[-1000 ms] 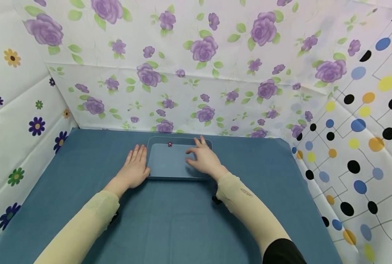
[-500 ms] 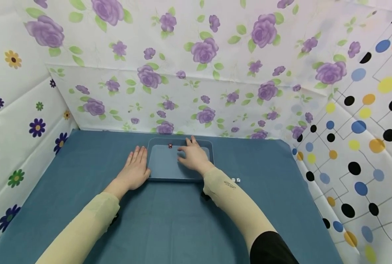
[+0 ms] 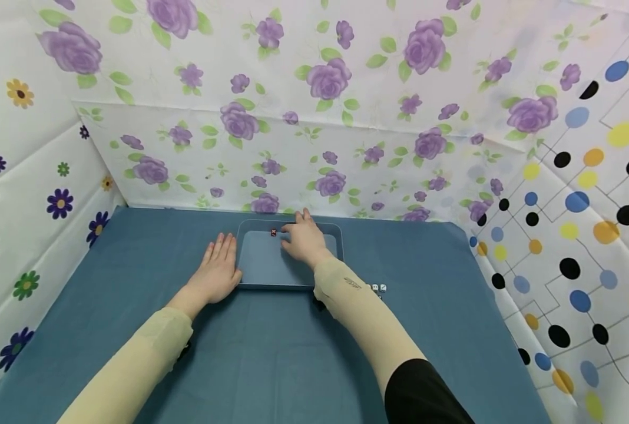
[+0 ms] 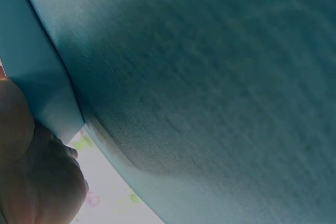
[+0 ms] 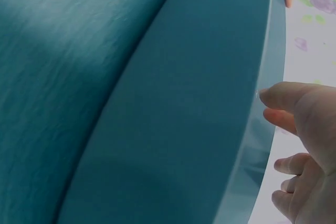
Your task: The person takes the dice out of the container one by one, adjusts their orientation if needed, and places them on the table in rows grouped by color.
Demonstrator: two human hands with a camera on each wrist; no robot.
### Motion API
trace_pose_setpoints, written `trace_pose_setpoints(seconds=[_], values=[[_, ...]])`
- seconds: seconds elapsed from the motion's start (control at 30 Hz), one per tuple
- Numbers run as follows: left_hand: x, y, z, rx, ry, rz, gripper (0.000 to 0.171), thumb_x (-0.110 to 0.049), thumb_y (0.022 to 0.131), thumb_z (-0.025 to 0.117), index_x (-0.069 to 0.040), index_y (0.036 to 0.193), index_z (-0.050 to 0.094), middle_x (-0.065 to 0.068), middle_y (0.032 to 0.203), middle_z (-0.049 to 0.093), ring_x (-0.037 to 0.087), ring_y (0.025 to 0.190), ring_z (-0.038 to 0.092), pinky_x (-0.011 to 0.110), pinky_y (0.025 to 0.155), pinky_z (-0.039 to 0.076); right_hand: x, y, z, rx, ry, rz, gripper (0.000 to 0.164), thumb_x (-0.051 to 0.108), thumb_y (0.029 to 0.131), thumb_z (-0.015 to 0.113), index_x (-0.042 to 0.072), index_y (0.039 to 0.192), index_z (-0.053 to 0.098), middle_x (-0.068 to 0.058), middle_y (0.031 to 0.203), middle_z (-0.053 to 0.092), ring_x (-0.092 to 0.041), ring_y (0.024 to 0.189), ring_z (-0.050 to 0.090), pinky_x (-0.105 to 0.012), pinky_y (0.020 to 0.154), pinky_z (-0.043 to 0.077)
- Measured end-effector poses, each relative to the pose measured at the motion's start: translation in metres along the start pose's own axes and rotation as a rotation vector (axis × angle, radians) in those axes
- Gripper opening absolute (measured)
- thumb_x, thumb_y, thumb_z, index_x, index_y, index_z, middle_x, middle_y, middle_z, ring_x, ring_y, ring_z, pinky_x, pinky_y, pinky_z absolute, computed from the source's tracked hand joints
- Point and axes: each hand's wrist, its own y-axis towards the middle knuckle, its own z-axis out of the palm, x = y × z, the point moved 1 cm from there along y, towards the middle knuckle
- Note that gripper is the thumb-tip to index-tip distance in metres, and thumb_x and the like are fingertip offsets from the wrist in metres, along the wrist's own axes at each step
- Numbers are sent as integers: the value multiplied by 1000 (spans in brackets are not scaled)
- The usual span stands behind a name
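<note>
A shallow blue-grey tray (image 3: 272,265) lies near the back of the table. In it, close to the back wall, is a small dark red die (image 3: 274,232). My right hand (image 3: 305,240) reaches over the tray just right of the die, its thumb and index finger spread and a small gap from it; the right wrist view shows this hand (image 5: 310,145) with nothing between its fingers. Straight-fingered, my left hand (image 3: 215,272) lies along the tray's left wall. In the left wrist view that hand (image 4: 42,177) is beside the tray's wall (image 4: 42,72).
Several white dice (image 3: 383,288) are on the blue cloth (image 3: 431,330) right of the tray, partly hidden behind my right forearm. A flowered sheet (image 3: 187,159) rises behind the table, and a dotted sheet (image 3: 569,235) stands along the right side.
My right hand has moved left across the tray to beside the red die, and white dice have come into view past the forearm. My left hand stays against the tray.
</note>
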Motion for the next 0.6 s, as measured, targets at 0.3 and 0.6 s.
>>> trace_pose_setpoints(seconds=[0.3, 0.6], values=[[2, 2, 1, -2, 1, 3, 78, -25, 111, 43, 12, 166, 4, 30, 175, -1, 44, 162, -12, 59, 130, -6, 13, 15, 2, 1, -72, -18, 42, 37, 106, 70, 29, 147, 69, -21, 173, 29, -39, 164, 10, -45, 130, 21], [-6, -4, -5, 9, -14, -11, 77, -23, 110, 44, 13, 166, 5, 31, 175, 1, 44, 162, -10, 57, 130, -6, 20, 24, 11, 42, -171, 14, 44, 41, 107, 67, 31, 150, 66, -20, 176, 21, -38, 165, 3, -44, 132, 16]])
